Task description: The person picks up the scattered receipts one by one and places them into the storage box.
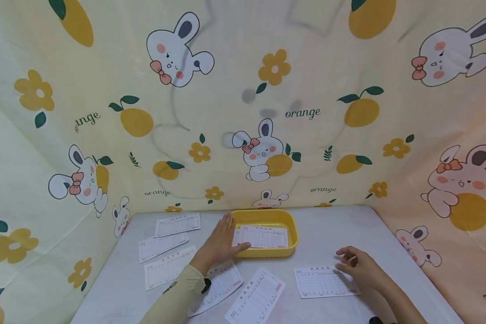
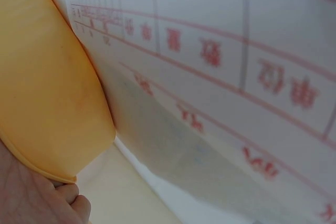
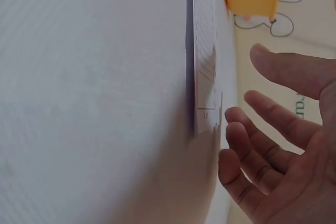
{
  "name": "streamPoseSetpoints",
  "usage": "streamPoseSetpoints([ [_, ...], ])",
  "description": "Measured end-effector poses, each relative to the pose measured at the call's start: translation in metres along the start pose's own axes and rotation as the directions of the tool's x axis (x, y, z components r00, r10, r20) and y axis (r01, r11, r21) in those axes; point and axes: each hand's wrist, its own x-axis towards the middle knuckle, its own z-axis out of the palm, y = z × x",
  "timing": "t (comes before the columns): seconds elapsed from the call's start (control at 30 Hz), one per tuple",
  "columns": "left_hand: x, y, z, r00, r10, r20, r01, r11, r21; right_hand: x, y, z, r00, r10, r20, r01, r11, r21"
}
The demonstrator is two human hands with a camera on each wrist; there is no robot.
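Note:
My left hand (image 1: 219, 238) rests along the left side of a yellow plastic tray (image 1: 294, 240), its fingers extended at the rim and its thumb reaching over the front left corner. A stack of printed form slips (image 1: 263, 237) lies inside the tray. In the left wrist view the tray wall (image 2: 52, 77) is close to the palm. My right hand (image 1: 360, 265) hovers at the right end of a form slip pad (image 1: 324, 283) on the table. Its fingers (image 3: 262, 156) are loosely bent and apart, with nothing between them.
Several more slip pads lie left and front of the tray, including an upper left one (image 1: 178, 225), a lower left one (image 1: 168, 269) and a tilted one (image 1: 256, 297). Behind the white table (image 1: 332, 225) hangs a rabbit-and-orange patterned cloth (image 1: 235, 67), which also encloses both sides.

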Motion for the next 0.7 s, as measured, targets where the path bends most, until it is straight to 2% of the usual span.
streamPoseSetpoints([
  [0.13,-0.0011,-0.0005,-0.0002,1.0,0.007,0.0,-0.007,1.0,0.006,-0.0012,0.0022,-0.0018,1.0,0.004,0.012,-0.004,1.0,-0.006],
  [0.3,-0.0015,-0.0009,-0.0011,1.0,0.024,-0.004,-0.024,0.999,0.021,-0.001,0.0032,-0.004,0.999,0.045,0.027,-0.044,0.999,-0.02],
  [0.5,-0.0003,-0.0008,-0.0006,1.0,0.016,0.001,-0.016,1.0,0.011,-0.0008,0.0032,-0.0046,0.995,0.083,0.051,-0.082,0.996,-0.028],
  [0.7,-0.0001,-0.0008,-0.0008,1.0,0.014,0.005,-0.014,1.0,0.014,-0.0019,0.0029,-0.006,0.995,0.049,0.091,-0.046,0.998,-0.037],
])
